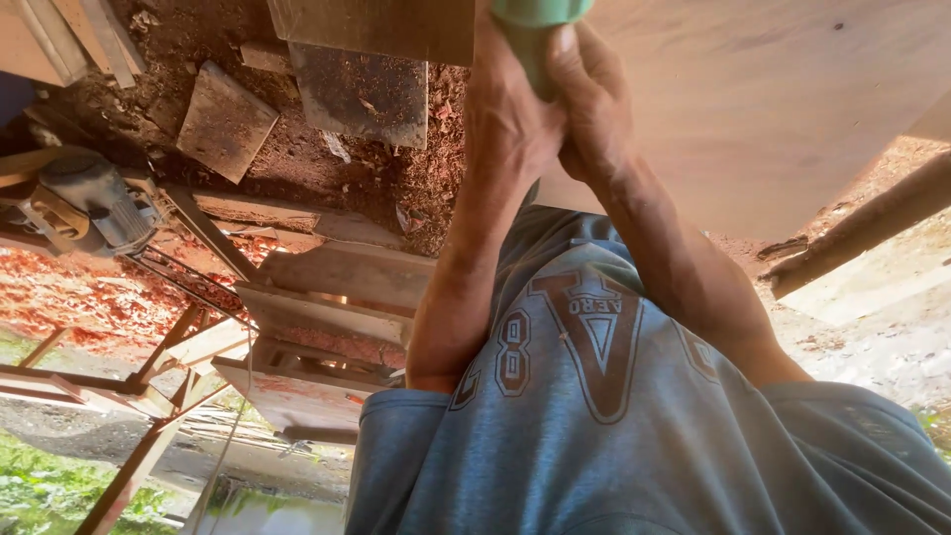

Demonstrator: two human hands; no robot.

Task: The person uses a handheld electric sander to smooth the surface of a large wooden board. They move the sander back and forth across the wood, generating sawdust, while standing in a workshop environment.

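Head-camera view looking down along the person's own torso, so that the scene appears inverted. Both hands meet at the top centre of the picture, wrapped around a pale green cylindrical tool handle point(540, 25) whose upper part runs out of view. The hand on the picture's left point(510, 114) shows mainly its back and wrist; its fingers are curled out of sight around the handle, so how tightly it closes cannot be told. The hand on the picture's right point(594, 99) is closed on the handle, its thumb laid along the green surface. Because of the inverted view, which of these is the person's left and which the right cannot be told with certainty. The handle lies against the near edge of a broad, pale, smooth wooden board point(773, 109), which fills the upper right of the picture. Both forearms run down to the short sleeves of a blue-grey printed T-shirt point(614, 436). To the left, reddish sawdust point(297, 159) covers the ground, with weathered wooden offcuts point(226, 119) lying on it, and a grey electric motor point(89, 198) sits by a rough timber frame point(327, 297).
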